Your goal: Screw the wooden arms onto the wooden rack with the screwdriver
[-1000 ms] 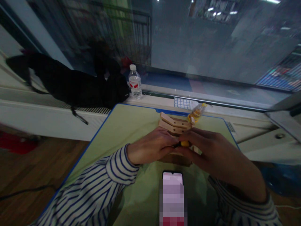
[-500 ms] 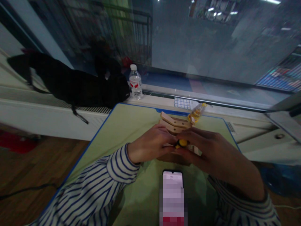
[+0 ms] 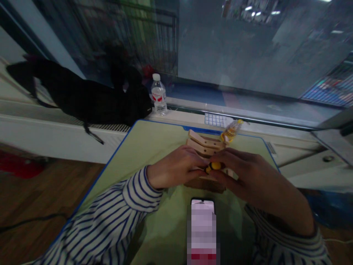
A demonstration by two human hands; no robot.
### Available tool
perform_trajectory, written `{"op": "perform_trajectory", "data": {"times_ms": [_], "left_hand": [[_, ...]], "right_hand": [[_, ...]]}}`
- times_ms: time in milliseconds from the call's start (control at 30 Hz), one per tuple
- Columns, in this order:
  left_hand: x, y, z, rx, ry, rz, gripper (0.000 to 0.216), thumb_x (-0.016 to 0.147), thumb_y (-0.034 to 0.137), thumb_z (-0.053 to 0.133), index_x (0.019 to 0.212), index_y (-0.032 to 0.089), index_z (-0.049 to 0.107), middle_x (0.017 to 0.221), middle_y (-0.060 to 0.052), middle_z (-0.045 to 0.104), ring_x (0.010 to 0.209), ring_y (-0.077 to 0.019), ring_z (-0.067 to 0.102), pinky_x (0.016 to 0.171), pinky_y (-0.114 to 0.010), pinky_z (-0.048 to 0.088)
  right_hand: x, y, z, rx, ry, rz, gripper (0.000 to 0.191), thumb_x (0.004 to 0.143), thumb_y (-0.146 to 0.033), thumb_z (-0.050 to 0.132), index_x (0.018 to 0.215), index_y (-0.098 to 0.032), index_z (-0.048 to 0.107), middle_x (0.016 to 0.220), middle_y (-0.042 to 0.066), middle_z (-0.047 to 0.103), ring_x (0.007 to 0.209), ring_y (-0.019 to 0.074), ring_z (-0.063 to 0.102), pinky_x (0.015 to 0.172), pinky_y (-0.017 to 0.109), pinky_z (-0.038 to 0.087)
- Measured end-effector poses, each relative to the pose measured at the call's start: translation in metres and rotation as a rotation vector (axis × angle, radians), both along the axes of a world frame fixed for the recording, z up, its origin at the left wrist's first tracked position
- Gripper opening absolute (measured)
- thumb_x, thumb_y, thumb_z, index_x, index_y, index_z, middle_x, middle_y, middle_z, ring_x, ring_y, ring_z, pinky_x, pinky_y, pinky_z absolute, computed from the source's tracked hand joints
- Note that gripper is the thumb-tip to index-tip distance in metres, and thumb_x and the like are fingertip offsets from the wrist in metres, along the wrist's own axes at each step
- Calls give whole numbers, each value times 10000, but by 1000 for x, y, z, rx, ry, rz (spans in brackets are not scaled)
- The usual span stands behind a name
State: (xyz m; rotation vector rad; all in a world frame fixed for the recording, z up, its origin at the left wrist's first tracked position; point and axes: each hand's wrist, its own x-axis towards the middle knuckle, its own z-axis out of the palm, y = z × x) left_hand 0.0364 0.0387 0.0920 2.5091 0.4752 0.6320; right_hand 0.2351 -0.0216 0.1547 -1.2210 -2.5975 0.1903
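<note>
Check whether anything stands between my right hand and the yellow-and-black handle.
Nothing visible does: the right hand holds the yellow-and-black handle between thumb and fingers. The left hand is at the handle's other end, not in between.

Beyond the phone (image 3: 203, 230), the left hand (image 3: 179, 165) and right hand (image 3: 252, 178) hide much of the wood (image 3: 205, 184) and part of the yellow piece (image 3: 216, 166). The phone's screen is pixelated, its near end cut off.

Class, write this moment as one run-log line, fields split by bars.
right hand: holds yellow handle | left hand: over wood | phone: on table | water bottle: upright on sill
</note>
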Motion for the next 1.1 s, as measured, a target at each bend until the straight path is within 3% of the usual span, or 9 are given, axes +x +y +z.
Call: {"op": "perform_trajectory", "data": {"times_ms": [200, 367, 533, 733, 1100], "left_hand": [[-23, -2, 20, 41, 109, 112, 241, 874, 224, 622, 1110, 251, 658, 1067, 10, 707, 984, -157, 624, 892, -277, 418], [-32, -3, 24, 86, 346, 218, 170, 893, 274, 578, 1013, 221, 687, 932, -16, 703, 899, -190, 629, 818, -320, 418], [-31, -3, 21, 108, 359, 166, 186, 889, 234, 568, 1054, 252, 650, 977, 10, 692, 911, -173, 623, 821, -301, 412], [-32, -3, 17, 140, 419, 177, 115, 889, 248, 552, 903, 207, 659, 875, -6, 675, 831, -173, 616, 756, -296, 415], [-31, -2, 15, 154, 448, 168, 146, 905, 286, 541, 874, 200, 654, 869, -11, 672, 837, -178, 609, 764, -308, 421]], "right_hand": [[4, -1, -1, 79, 5, 0, 247, 944, -309, 484, 1155, -196, 540, 1087, 89, 701, 898, 235, 684, 745, 360, 532], [4, -1, -4, 37, 14, 29, 337, 917, -265, 530, 1248, -242, 467, 1171, 61, 682, 972, 225, 678, 812, 360, 537], [3, 0, -6, 44, -37, 27, 331, 906, -248, 543, 1229, -232, 474, 1109, 85, 706, 908, 247, 699, 738, 359, 555], [3, 1, -5, 71, -62, 4, 259, 930, -282, 500, 1181, -220, 505, 1068, 98, 718, 859, 251, 709, 699, 354, 554], [0, 3, -6, 105, -146, -72, 212, 923, -289, 474, 1092, -176, 534, 950, 123, 727, 769, 293, 712, 596, 367, 524]]}}
